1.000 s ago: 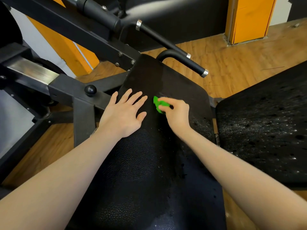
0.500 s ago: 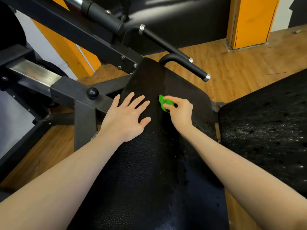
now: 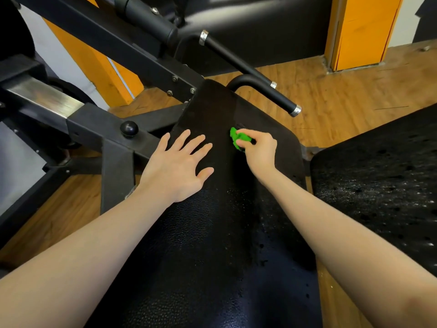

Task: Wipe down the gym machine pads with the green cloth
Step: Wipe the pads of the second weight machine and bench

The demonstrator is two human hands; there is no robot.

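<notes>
My right hand (image 3: 257, 151) grips the bunched bright green cloth (image 3: 237, 138) on the long black textured vinyl pad (image 3: 201, 256); most of the pad runs back toward me. Left hand (image 3: 176, 170) lies flat, fingers spread, beside it.

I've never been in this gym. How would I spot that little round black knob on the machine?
Start at the long black pad running up the middle, where the left hand lies flat. Just left of its fingertips, a dark steel frame crosses beside the pad. The knob sits on top of that frame: a glossy black ball, the only round thing among flat plates and small bolts.
</notes>
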